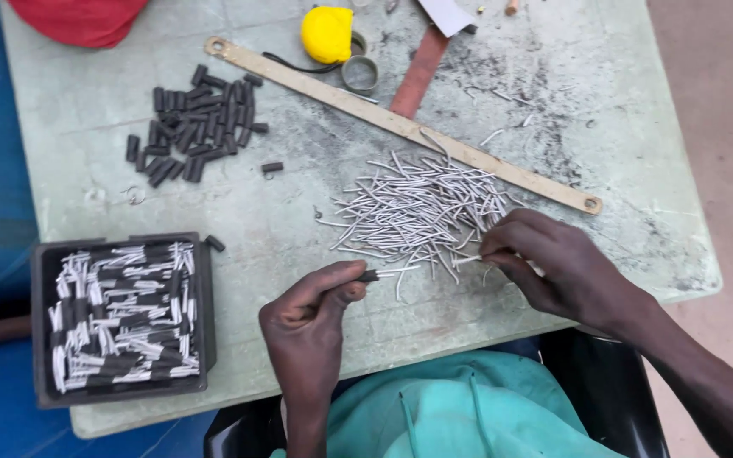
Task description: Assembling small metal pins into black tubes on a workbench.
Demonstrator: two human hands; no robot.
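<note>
Between our two hands, low on the worktop, sits the piece we're handling: a short black rubber sleeve with a thin silver metal pin poking out of it [381, 273], pinched at its dark end by the fingers of our left hand [320, 309], which are closed tight on it. And over on the other side, our right hand [553, 263] has its fingertips pressed together on a single loose silver pin [468, 259], right at the near edge of the heap.

That heap, a scattered pile of thin silver metal pins [417, 208], lies just beyond both hands, touching the right fingers. Behind it a long cream-coloured flat metal bar with a hole at each end [400, 125] runs slantwise across the pale green scuffed worktop [299, 212]. Up and to the left we've got a loose cluster of short black rubber sleeves [193, 123], well apart from the pins, with one stray sleeve [272, 167] between the two piles.

At the near left corner stands a dark square plastic tray [40, 322] packed with finished black-and-silver pieces. Along the far edge we see a yellow tape measure [327, 34], a metal ring [360, 74] just beside it, a reddish-brown flat strip [418, 76], and a red cloth [78, 19] at the corner.
</note>
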